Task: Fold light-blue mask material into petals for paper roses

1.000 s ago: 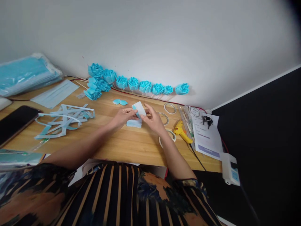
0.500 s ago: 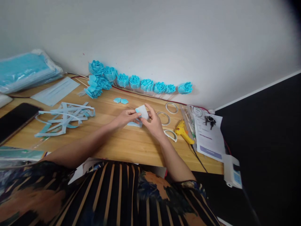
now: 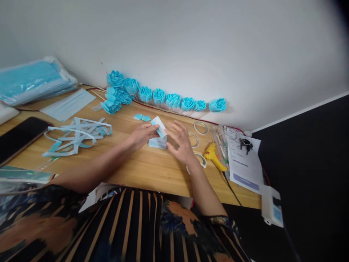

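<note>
Between the fingers and thumb of my left hand is a small white-and-blue fabric piece, held tilted above the table. My right hand is just to the right of it, fingers apart and curved, with nothing visibly in its grasp. Beneath the held piece lies a stack of pale blue cut pieces. Two bright blue petal-shaped pieces lie on the wood a little beyond my left hand.
Blue fabric flowers line the wall. Tape rolls, a yellow glue gun and keys on a paper sheet are at right. Mask straps, a phone and a bag of masks are at left.
My right hand has let go of the fabric piece and drawn back to the right with its fingers opened. The piece is now in my left hand alone, and more of the stack shows.
</note>
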`<move>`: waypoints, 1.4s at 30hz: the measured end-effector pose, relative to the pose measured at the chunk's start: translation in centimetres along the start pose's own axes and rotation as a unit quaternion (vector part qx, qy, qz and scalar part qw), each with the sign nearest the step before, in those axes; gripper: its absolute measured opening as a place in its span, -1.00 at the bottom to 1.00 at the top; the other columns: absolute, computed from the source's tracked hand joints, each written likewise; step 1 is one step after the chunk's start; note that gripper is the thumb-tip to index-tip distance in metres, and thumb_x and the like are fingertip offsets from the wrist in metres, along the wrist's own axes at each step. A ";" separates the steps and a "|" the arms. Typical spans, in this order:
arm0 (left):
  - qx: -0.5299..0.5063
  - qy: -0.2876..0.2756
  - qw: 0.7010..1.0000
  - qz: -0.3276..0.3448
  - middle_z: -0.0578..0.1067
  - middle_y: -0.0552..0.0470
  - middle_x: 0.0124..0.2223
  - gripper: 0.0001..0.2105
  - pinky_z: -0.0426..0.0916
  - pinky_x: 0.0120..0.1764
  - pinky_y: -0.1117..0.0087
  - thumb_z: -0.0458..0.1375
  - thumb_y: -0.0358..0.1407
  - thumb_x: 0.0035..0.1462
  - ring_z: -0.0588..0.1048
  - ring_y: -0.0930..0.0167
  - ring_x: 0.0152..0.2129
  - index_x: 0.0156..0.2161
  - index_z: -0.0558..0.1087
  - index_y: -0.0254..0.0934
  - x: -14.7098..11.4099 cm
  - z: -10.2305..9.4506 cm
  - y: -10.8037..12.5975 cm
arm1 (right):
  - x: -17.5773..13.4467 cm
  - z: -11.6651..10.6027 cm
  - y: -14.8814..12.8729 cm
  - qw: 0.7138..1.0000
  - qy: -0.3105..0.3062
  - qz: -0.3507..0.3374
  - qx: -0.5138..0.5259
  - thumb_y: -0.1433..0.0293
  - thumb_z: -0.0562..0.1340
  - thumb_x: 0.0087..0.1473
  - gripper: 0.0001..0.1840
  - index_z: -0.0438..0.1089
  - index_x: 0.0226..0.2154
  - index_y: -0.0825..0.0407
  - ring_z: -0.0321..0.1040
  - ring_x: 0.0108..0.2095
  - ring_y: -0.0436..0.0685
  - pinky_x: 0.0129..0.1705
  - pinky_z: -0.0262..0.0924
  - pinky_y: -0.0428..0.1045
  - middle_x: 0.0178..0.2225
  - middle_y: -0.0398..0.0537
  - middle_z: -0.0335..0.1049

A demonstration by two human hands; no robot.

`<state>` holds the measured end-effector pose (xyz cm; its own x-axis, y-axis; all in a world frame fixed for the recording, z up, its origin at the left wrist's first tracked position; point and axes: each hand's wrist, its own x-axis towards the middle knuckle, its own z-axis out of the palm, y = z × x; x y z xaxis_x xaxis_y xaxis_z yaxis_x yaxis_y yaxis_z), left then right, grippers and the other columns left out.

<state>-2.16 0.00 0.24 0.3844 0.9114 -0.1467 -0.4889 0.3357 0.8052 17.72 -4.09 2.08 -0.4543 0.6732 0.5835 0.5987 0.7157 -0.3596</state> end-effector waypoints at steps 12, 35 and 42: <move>0.032 -0.020 0.999 -0.039 0.58 -0.05 -0.42 -0.76 0.41 -0.24 0.31 0.38 -0.23 -0.04 0.52 0.41 -0.47 -0.38 0.54 -0.42 -0.4 0.5 -0.9 | 0.0 1.0 0.5 0.998 -0.028 0.050 0.007 0.45 0.23 0.16 -0.68 0.53 -0.15 -0.30 -0.07 0.36 0.26 0.28 -0.02 0.42 0.28 -0.25 0.19; 0.227 0.000 0.973 0.032 0.62 -0.05 -0.41 -0.73 0.43 -0.20 0.29 0.33 -0.12 -0.03 0.55 0.37 -0.45 -0.44 0.55 -0.34 -0.7 0.7 -0.5 | -0.3 2.6 -0.2 0.904 0.098 0.330 0.254 0.18 0.29 0.04 -0.78 0.43 -0.40 -0.01 0.30 -0.42 0.04 -0.31 0.21 -0.05 -0.43 -0.17 0.44; 0.230 0.011 0.973 0.023 0.61 -0.04 -0.42 -0.71 0.43 -0.23 0.30 0.35 -0.09 -0.07 0.54 0.37 -0.46 -0.45 0.55 -0.33 -0.8 0.8 -0.4 | -0.1 2.7 -0.3 0.891 0.114 0.331 0.289 0.22 0.31 0.02 -0.73 0.43 -0.22 -0.02 0.33 -0.37 0.03 -0.24 0.26 -0.03 -0.40 -0.17 0.41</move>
<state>-1.61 -1.06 0.48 0.3504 0.9299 -0.1119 -0.1018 0.1566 0.9824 15.83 -3.87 0.16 0.0580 0.9752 0.2135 0.2153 0.1966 -0.9566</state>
